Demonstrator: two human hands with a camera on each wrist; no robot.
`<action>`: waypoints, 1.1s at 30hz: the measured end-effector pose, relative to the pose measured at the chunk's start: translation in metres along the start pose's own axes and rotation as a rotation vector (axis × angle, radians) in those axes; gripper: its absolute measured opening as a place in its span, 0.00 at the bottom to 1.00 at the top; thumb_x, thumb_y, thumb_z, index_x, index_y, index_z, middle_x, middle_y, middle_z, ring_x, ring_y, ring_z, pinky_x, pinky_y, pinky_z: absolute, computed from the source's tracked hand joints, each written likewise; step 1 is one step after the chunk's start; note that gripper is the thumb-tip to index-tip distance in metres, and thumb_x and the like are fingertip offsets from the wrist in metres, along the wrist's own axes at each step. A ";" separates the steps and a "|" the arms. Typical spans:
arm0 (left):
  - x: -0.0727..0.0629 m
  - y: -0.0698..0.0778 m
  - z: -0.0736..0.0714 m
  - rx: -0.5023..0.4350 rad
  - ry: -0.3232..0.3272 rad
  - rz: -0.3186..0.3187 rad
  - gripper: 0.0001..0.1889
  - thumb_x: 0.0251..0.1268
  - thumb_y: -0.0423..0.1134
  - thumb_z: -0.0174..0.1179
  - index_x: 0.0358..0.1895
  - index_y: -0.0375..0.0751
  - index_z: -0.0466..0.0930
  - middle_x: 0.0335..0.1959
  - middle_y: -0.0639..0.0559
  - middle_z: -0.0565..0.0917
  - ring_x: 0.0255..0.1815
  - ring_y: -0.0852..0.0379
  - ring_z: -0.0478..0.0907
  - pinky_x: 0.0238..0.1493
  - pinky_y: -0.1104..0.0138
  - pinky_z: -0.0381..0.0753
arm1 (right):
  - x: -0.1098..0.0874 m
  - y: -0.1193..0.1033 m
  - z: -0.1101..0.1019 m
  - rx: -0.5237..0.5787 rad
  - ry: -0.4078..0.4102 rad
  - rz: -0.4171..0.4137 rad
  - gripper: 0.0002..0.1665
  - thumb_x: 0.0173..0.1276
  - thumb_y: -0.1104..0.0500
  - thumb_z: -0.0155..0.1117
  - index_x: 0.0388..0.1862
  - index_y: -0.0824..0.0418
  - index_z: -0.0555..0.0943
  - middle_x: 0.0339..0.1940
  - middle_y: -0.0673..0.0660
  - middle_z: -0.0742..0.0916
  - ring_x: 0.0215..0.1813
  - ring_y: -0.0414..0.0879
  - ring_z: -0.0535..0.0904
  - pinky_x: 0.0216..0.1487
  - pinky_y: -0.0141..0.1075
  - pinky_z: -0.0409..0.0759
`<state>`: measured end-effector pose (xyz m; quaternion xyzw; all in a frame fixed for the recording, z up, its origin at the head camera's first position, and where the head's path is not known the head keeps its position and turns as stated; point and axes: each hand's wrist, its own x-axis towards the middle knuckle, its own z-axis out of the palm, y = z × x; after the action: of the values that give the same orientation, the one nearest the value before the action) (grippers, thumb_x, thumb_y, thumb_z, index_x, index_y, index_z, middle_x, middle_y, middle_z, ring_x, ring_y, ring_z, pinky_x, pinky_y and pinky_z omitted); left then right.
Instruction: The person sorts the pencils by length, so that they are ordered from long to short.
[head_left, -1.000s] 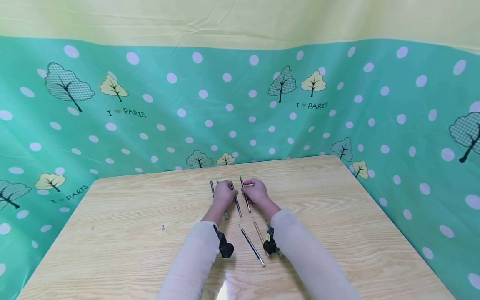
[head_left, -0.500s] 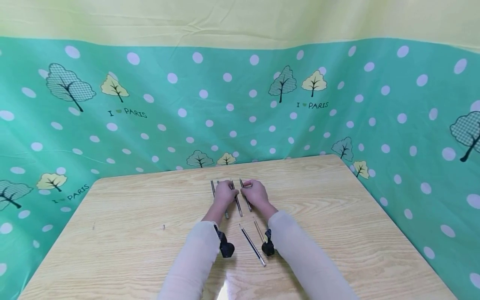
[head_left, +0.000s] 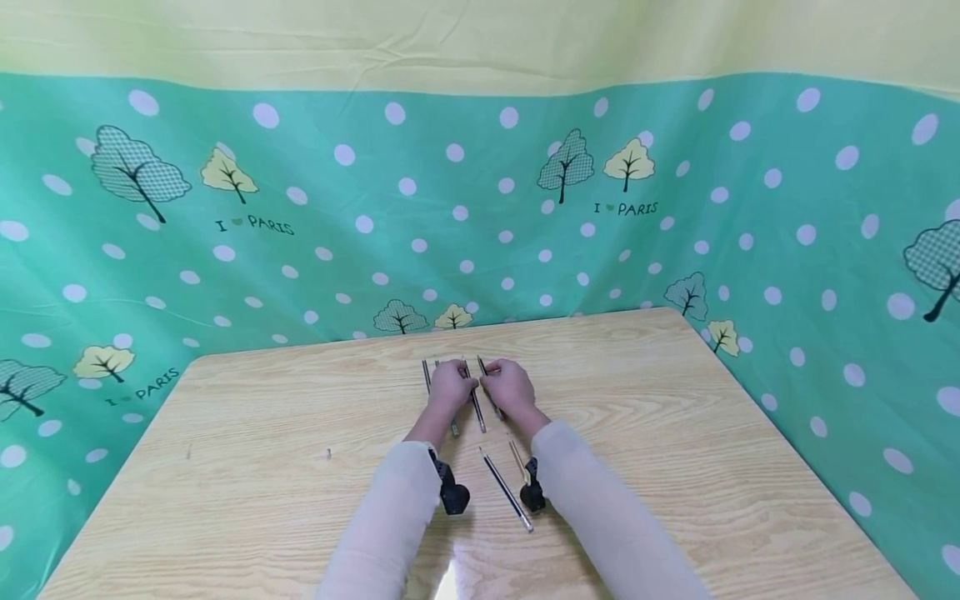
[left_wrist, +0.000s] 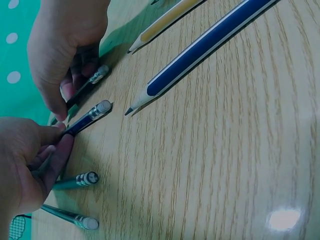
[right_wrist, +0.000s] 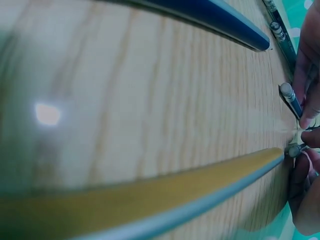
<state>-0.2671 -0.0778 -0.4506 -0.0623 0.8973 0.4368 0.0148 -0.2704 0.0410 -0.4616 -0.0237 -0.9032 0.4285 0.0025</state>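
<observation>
Toward the far side of the table, my left hand [head_left: 450, 385] pinches a navy pencil [left_wrist: 89, 119] between thumb and finger; its eraser end points toward me. Close on its right, my right hand [head_left: 508, 389] holds a dark pencil [head_left: 491, 398] by its sides, with the tip pointing away. Two green pencils, one [left_wrist: 77, 181] nearer the left hand and another [left_wrist: 72, 217] farther out, lie left of the navy one, partly hidden by that hand in the head view. The pencils the hands hold lie nearly parallel, a small gap apart.
Nearer me lie a blue striped pencil [head_left: 506, 489] and a yellow pencil [right_wrist: 200, 185], the latter partly covered by the right wrist camera [head_left: 533, 497]. A small bit [head_left: 328, 453] sits on the wooden table [head_left: 247, 500] at left. A green dotted curtain [head_left: 330, 208] borders the table.
My right hand and its pencil have shifted slightly left, toward the left hand. The right sleeve now covers a pencil seen beside the yellow one earlier. My left hand stays almost still.
</observation>
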 end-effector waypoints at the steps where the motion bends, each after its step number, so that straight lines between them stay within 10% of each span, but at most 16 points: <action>1: 0.000 0.000 0.000 0.001 -0.001 -0.001 0.24 0.58 0.31 0.62 0.59 0.30 0.72 0.36 0.42 0.79 0.26 0.56 0.77 0.28 0.70 0.81 | 0.000 0.000 0.000 -0.003 0.000 -0.001 0.14 0.60 0.55 0.63 0.45 0.56 0.83 0.45 0.55 0.87 0.47 0.50 0.82 0.43 0.41 0.80; 25: 0.007 0.001 0.004 0.077 0.009 -0.001 0.22 0.57 0.32 0.63 0.55 0.29 0.75 0.42 0.37 0.82 0.32 0.51 0.78 0.29 0.66 0.80 | 0.002 0.000 -0.002 -0.019 -0.010 -0.006 0.14 0.60 0.54 0.64 0.44 0.56 0.82 0.42 0.54 0.87 0.43 0.48 0.82 0.39 0.38 0.79; 33: 0.000 0.004 0.002 0.048 0.006 -0.013 0.25 0.61 0.37 0.61 0.59 0.29 0.71 0.50 0.36 0.80 0.42 0.49 0.79 0.43 0.62 0.82 | 0.002 0.000 -0.008 0.007 -0.024 -0.035 0.13 0.61 0.56 0.63 0.43 0.58 0.82 0.36 0.55 0.87 0.35 0.45 0.81 0.32 0.33 0.77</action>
<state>-0.2675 -0.0743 -0.4486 -0.0688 0.9072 0.4147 0.0166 -0.2725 0.0474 -0.4567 -0.0029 -0.9019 0.4320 -0.0009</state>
